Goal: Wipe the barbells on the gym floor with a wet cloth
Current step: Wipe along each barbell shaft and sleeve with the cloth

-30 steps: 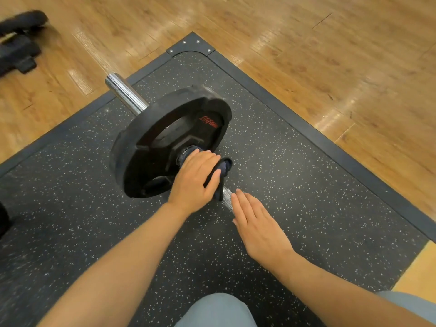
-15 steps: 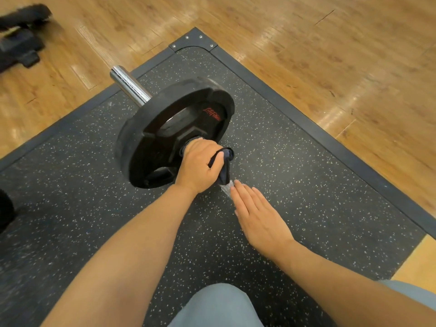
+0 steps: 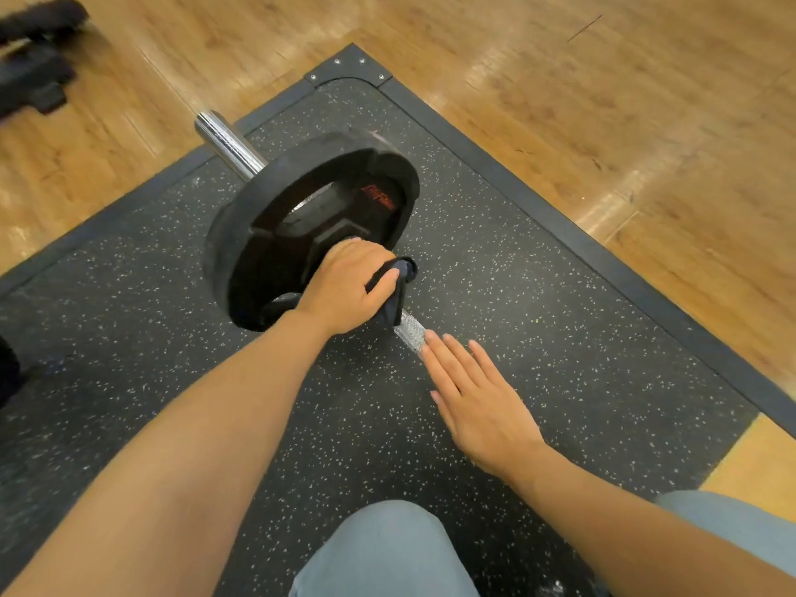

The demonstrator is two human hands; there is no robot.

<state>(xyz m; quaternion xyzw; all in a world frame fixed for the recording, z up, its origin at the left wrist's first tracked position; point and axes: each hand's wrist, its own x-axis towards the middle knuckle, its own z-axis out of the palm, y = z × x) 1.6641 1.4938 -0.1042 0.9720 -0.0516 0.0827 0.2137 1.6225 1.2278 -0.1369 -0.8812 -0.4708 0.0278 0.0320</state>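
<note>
Head view looks down on a barbell (image 3: 411, 331) lying on the speckled rubber mat (image 3: 538, 295), its black plate (image 3: 301, 234) standing on edge to the far left and the chrome sleeve end (image 3: 224, 142) poking out beyond it. The left hand (image 3: 344, 288) has its fingers curled round a dark cloth (image 3: 394, 295) wrapped on the shaft, right up against the plate's hub. The right hand (image 3: 478, 402) lies flat with straight fingers over the shaft nearer to me, holding nothing.

From where I stand, the risk is the bar rolling: a plate on edge turns easily, and a hard rub with only a flat palm steadying could shift it toward the knee (image 3: 387, 549). Knuckles could also scrape the hub.

Most of the shaft is hidden under the hands and arms; only a short knurled stretch shows between them. Whether the cloth is wet I cannot tell. Dark, blurred equipment (image 3: 34, 58) sits on the wooden floor (image 3: 603, 101) at far left, cut off.
</note>
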